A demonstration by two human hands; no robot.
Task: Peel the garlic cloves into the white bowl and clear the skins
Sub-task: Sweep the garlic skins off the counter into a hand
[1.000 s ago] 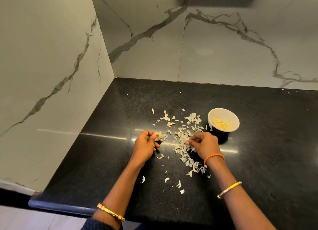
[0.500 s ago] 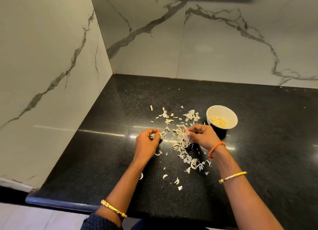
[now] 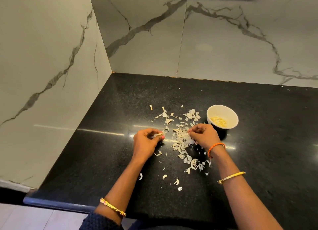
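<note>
Left hand (image 3: 146, 142) pinches pale garlic clove (image 3: 159, 134); right hand (image 3: 204, 135) pinches papery skins (image 3: 182, 138) scattered on speckled black worktop (image 3: 103, 152). Round white bowl (image 3: 222, 116) far right holds peeled cloves (image 3: 218, 121).

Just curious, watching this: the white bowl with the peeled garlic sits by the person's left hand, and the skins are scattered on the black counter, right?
Not quite. In the head view the white bowl sits beside the right hand, not the left hand. It does hold peeled garlic, and the skins are scattered on the black counter.
</note>
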